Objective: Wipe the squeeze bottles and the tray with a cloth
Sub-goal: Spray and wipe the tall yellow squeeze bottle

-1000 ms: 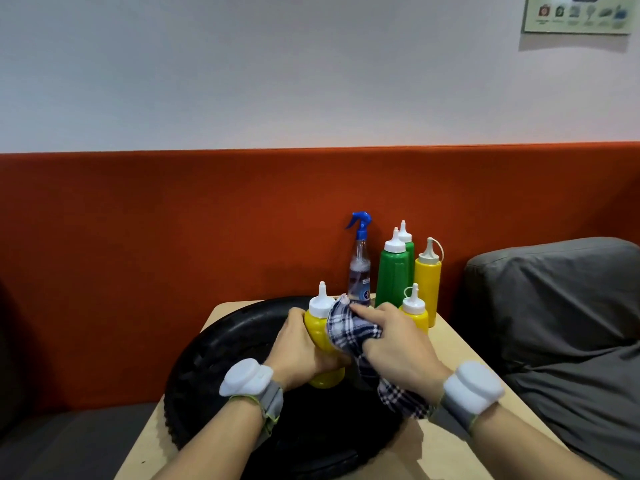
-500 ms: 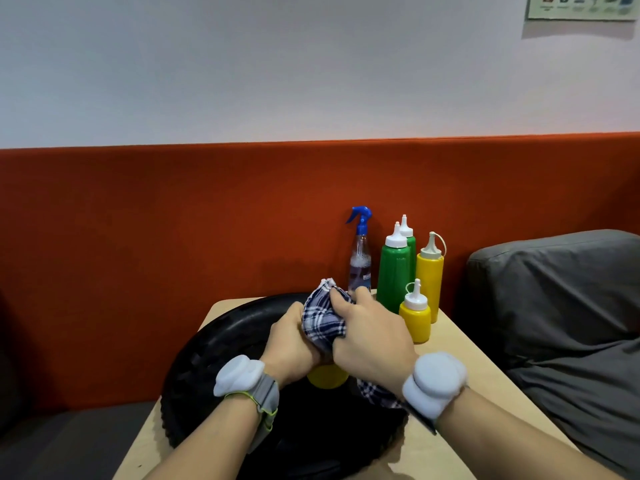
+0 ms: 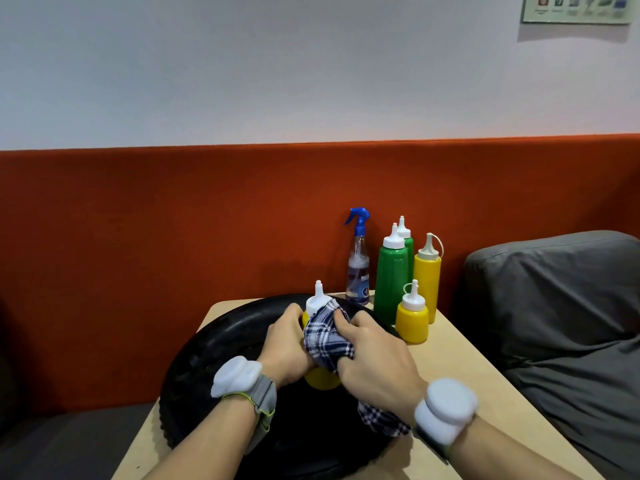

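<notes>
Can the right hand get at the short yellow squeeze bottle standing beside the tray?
Probably yes: the short yellow squeeze bottle stands just beyond the right hand with nothing between them, though that hand grips the blue checked cloth.

Both my forearms are bare, reaching forward from below and converging at the middle. Left hand: back of hand toward me, fingers wrapped round the yellow squeeze bottle from its left side. Right hand: knuckles up, fingers bent over the checked cloth and clamping it against the bottle. The hands are close together, with cloth between them. A cloth tail hangs below my right wrist. Each wrist wears a white padded band.
</notes>
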Demonstrator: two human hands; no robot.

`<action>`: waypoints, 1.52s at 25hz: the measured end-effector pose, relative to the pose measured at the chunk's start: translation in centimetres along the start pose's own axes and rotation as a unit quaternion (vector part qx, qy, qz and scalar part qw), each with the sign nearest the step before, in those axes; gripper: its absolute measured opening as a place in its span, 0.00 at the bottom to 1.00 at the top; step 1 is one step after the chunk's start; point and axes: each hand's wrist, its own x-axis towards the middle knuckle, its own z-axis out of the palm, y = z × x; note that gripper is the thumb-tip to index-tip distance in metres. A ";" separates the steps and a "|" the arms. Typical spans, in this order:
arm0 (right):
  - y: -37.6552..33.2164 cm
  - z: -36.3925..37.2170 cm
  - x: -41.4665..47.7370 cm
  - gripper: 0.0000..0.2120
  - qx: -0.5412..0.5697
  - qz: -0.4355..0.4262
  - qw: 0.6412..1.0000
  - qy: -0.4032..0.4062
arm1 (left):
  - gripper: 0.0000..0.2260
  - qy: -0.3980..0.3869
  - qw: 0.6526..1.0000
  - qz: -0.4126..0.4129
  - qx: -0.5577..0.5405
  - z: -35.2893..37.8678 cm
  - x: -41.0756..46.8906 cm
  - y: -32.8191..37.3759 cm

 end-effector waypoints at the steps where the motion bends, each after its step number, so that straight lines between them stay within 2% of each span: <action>1: 0.2 -0.1 -0.1 0.31 0.003 0.000 1.000 0.008 | 0.20 -0.003 1.000 -0.001 -0.002 0.1 0.0 0.1; 5: 0.3 -0.9 -0.3 0.31 -0.033 -0.024 0.999 0.026 | 0.23 -0.013 1.000 -0.022 -0.002 0.5 0.0 0.2; 7: 0.7 -1.7 -0.6 0.30 -0.011 -0.019 0.999 0.027 | 0.27 -0.032 0.999 -0.039 0.002 0.2 0.2 -0.2; 10: 1.9 -3.5 0.3 0.30 0.025 0.043 0.997 0.065 | 0.37 -0.109 0.989 -0.030 -0.093 -0.6 0.7 -0.9; 12: 1.2 -3.7 1.2 0.31 0.000 0.033 0.998 0.054 | 0.35 -0.146 0.976 -0.002 -0.163 -1.0 0.9 -1.1; 14: -0.2 -3.1 2.2 0.30 -0.040 -0.008 0.999 0.026 | 0.31 -0.118 0.981 0.022 -0.153 -0.9 1.0 -1.3; 16: -0.9 -2.8 3.3 0.29 -0.048 0.003 0.999 0.010 | 0.29 -0.080 0.988 0.014 -0.133 -0.6 0.9 -1.2; 18: -1.3 -2.3 3.2 0.27 -0.061 0.010 0.998 0.021 | 0.28 -0.055 0.993 0.003 -0.107 -0.4 0.8 -1.1; 21: -1.4 -1.3 2.0 0.30 -0.094 -0.015 0.995 0.036 | 0.28 -0.031 0.996 0.005 -0.089 -0.4 0.7 -0.9; 24: -0.5 -1.3 2.2 0.33 -0.041 0.032 0.998 0.039 | 0.25 -0.024 0.997 -0.005 -0.068 -0.3 0.5 -0.5; 27: -0.2 -1.0 1.2 0.33 -0.025 -0.016 0.999 0.035 | 0.23 -0.025 0.998 0.008 -0.052 -0.6 0.5 -0.6; 30: 1.0 -1.7 1.7 0.32 0.053 0.052 0.997 0.038 | 0.24 -0.024 0.998 -0.002 -0.059 -0.6 0.4 -0.4; 31: 1.1 -1.6 1.4 0.31 0.045 0.064 0.997 0.026 | 0.24 -0.023 0.998 -0.003 -0.053 -0.5 0.4 -0.3; 35: 0.4 -0.2 -0.3 0.31 -0.002 0.003 1.000 0.014 | 0.18 -0.022 0.999 0.013 -0.027 -0.6 0.3 -0.3; 38: 0.5 -1.2 0.2 0.31 -0.024 0.016 0.999 0.046 | 0.21 -0.010 1.000 0.004 -0.029 -0.2 0.3 0.1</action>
